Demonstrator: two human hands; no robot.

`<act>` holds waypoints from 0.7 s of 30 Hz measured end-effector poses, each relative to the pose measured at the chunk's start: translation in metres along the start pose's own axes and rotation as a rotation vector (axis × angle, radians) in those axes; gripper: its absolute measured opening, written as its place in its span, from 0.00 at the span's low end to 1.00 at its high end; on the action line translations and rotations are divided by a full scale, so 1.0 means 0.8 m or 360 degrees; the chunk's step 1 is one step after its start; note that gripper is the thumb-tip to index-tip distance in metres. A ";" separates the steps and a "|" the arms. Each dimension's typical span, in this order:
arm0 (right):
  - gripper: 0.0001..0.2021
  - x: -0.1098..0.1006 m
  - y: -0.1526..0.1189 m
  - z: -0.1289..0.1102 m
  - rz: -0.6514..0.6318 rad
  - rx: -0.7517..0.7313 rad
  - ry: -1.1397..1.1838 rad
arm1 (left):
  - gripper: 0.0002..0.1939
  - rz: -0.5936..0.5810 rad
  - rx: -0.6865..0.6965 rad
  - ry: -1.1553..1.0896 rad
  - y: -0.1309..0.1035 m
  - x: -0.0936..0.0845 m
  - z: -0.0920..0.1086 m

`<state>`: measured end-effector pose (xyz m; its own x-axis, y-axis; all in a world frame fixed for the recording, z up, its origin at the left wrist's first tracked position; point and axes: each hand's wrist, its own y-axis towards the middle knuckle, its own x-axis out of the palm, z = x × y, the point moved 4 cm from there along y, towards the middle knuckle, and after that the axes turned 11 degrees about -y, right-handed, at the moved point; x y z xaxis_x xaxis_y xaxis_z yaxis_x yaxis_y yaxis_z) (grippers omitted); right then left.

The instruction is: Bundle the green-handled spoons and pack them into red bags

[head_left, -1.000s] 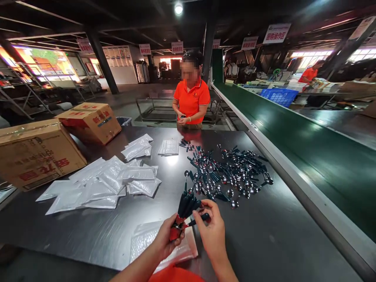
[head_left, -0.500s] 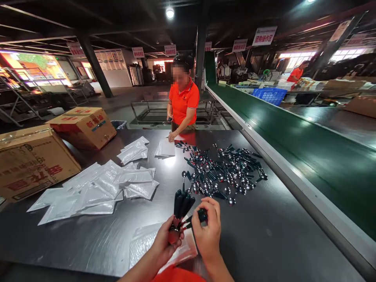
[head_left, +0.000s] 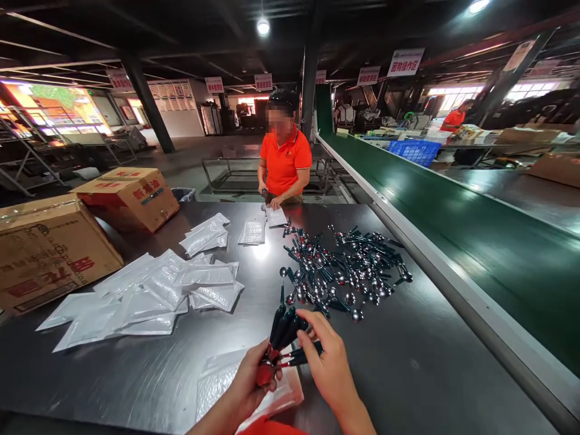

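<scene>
My left hand (head_left: pixel 251 377) is closed around the metal bowls of a bunch of spoons (head_left: pixel 284 326), whose dark handles fan upward. My right hand (head_left: pixel 328 356) is beside the bunch, its thumb and fingertips at the handles. A few more spoon handles (head_left: pixel 299 355) stick out sideways from the left hand to under the right palm. Below both hands lie white bubble mailers (head_left: pixel 217 389) near the table's front edge. Beyond them spreads a big loose pile of spoons (head_left: pixel 338 266) with dark handles and shiny bowls.
White bubble mailers (head_left: pixel 149 296) are heaped on the left of the dark table (head_left: pixel 430 362). Two cardboard boxes (head_left: pixel 54 254) stand at far left. Across the table, a person in an orange shirt (head_left: pixel 285 163) handles a mailer (head_left: pixel 275 216). A green conveyor (head_left: pixel 453 205) runs along the right.
My right hand has shifted up against the upright handles, its fingers extending over them. Across the table, the co-worker's hand has moved with a mailer toward the right of the small stack.
</scene>
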<state>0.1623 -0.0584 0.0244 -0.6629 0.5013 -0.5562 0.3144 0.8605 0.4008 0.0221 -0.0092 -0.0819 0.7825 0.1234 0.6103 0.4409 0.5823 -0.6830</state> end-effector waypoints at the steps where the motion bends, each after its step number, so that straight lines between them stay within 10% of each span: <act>1: 0.12 0.000 0.000 0.000 0.0001 0.0001 -0.0029 | 0.12 -0.0046 0.0030 0.0029 0.000 0.000 0.001; 21: 0.11 0.003 0.001 0.001 -0.0054 -0.0037 -0.0102 | 0.17 -0.0073 -0.0016 0.0084 0.007 -0.014 -0.007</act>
<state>0.1615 -0.0561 0.0226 -0.6277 0.4775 -0.6148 0.2762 0.8750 0.3976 0.0183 -0.0114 -0.0947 0.7834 0.0542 0.6191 0.4809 0.5781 -0.6591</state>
